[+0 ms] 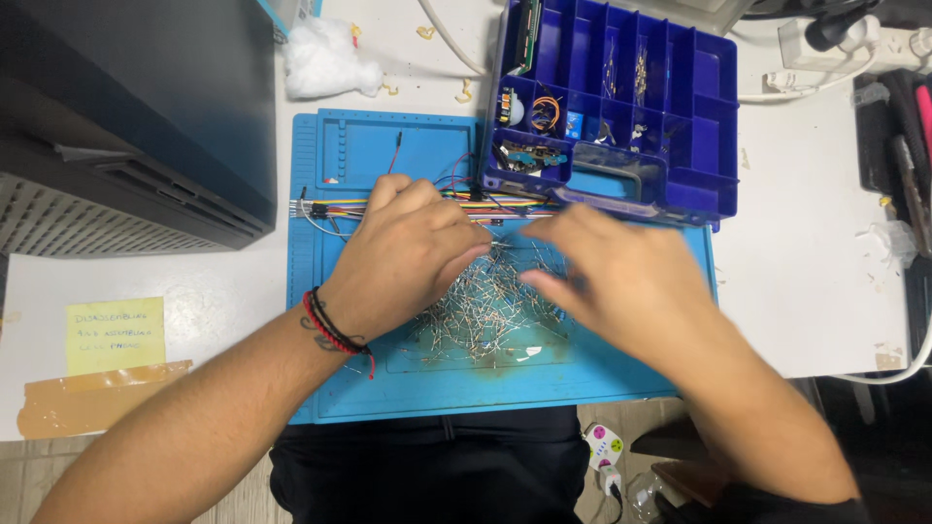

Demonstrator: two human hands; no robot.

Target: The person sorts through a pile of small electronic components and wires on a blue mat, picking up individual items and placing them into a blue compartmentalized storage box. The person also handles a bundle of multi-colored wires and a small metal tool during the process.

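Presently we see both hands lowered over a pile (485,311) of small metal-legged parts, which lies in the shallow middle recess of a blue mat (621,374). The left hand (408,254) rests palm down on the pile's left edge, fingers curled toward the centre; whether it pinches any part we cannot tell, since the fingertips are hidden under the hand. A red and black wristband (330,328) circles the left wrist. The right hand (621,277) is blurred, with fingers spread and pointing left over the pile's right half; we cannot tell whether it holds anything either.

Just behind the hands, a bundle of coloured wires (335,206) lies across the mat from left to right, partly covered by the left hand. A single dark wire (395,150) lies in the mat's upper tray section. A dark blue box (714,107) with many compartments (lid off or folded away; we cannot tell which) overlaps the mat's far right corner, and it holds small boards, coiled wire and loose parts.

On the white table (806,272), a tuft of cotton (328,60) sits beyond the mat. A black case (126,116) stands at far left. A yellow note (115,335) lies near the table's front left edge, with a strip of brown tape (87,403) just below it.
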